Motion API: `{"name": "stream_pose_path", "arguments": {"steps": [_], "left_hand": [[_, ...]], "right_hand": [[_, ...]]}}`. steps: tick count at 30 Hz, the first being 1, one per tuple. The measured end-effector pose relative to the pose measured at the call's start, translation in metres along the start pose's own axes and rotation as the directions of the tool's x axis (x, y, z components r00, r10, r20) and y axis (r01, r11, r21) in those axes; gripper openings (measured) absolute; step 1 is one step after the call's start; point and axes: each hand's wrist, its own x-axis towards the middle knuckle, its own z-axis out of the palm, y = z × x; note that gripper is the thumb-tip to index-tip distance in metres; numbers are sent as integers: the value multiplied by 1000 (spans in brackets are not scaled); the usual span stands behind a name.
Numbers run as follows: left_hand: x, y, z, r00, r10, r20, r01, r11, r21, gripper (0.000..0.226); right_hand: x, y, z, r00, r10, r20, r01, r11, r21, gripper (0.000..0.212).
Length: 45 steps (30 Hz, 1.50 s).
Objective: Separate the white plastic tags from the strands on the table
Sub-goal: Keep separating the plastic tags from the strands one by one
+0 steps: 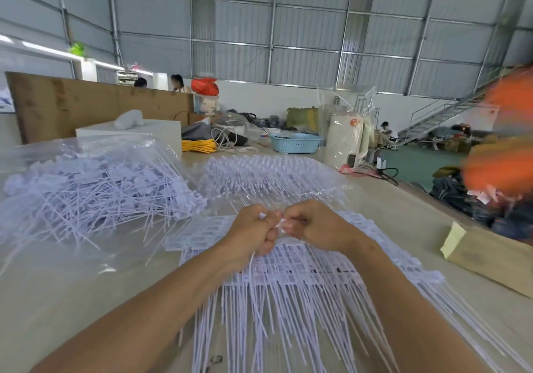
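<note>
- table (403,216), pale and long, fills the lower view and carries everything near the person; a warehouse wall of grey panels rises behind it.
- clear plastic sheet (57,257) spreads over the table's left side, with a heap of loose white tags (95,191) lying on it, their thin tails pointing every way.
- sheets of joined tags (288,268) lie flat in front of the person, under both hands; their strands (274,323) fan out toward the near edge of the table.
- second stack of joined tags (271,173) lies farther back, beyond the hands, partly under clear film.
- brown cardboard box (490,260) sits at the table's right edge, with a pale yellow slip on its near corner.
- blue plastic basket (295,143) stands at the far end of the table, near a yellow coil of cord (199,145).
- left hand (253,232) is curled into a fist just above the sheets, fingers closed round a white tag (280,225); a strand trails down from under this hand.
- right hand (314,228) is curled too, touching the left, its fingertips pinching the same white tag from the other side.
- the tag itself shows only as a small white scrap between the two thumbs; its shape is mostly hidden.
</note>
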Motion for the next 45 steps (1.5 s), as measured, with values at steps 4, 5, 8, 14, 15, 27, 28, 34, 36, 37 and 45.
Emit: {"name": "stream_pose_path", "arguments": {"steps": [4,5,8,14,15,27,28,34,36,37,45], "left_hand": [[0,9,-16,976,-144,166,135,989,68,15],[3,12,-23,974,-161,159,164,986,-9,9],[11,14,-42,985,-165,54,173,933,-314,5],[8,6,-26,988,-117,104,144,937,-318,23],[7,6,-23,984,-110,139,151,930,-334,37],[5,3,-20,976,-112,185,141,978,-153,39],[6,2,-21,985,-92,144,117,978,-174,32],[11,0,-29,998,62,-1,-61,994,-91,23],[10,-3,-26,994,110,8,-110,994,28,19],[9,-4,-25,991,132,7,-132,989,69,18],[4,6,-22,995,95,21,-97,989,110,18]], "right_hand": [[-14,0,-27,984,113,135,-92,984,-152,55],[-19,-1,-36,986,131,103,-125,990,-69,50],[-31,-5,-59,990,70,-124,-25,943,331,30],[-7,-37,-6,962,-52,-270,152,919,363,16],[0,-35,8,951,-68,-302,135,969,206,15],[7,-8,34,935,-59,-349,-3,985,-172,39],[7,-7,33,943,-9,-333,-27,994,-106,43],[9,-4,26,980,88,-179,-84,996,26,34],[9,-5,27,985,86,-151,-87,996,-1,33],[8,-6,27,987,82,-139,-83,997,0,30],[7,-7,25,982,25,-187,-26,1000,-6,18]]}}
